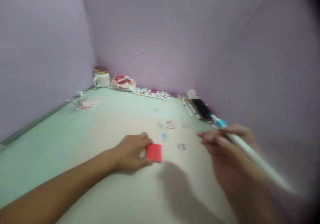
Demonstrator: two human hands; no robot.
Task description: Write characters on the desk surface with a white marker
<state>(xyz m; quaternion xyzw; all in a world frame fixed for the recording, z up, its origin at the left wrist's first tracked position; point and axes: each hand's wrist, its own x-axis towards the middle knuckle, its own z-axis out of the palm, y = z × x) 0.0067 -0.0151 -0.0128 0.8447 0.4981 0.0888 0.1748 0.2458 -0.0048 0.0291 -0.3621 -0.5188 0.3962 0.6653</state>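
Left hand [131, 151] is down on the pale green surface [62, 144], thumb and fingers pinching the red card [153, 152], which juts out at its three o'clock. Over at three o'clock from the card, well apart, the blurred right hand [225, 144] is curled around a white pen [252, 155], its blue tip pointing to eleven o'clock. Faint written characters [172, 135] lie between the two hands.
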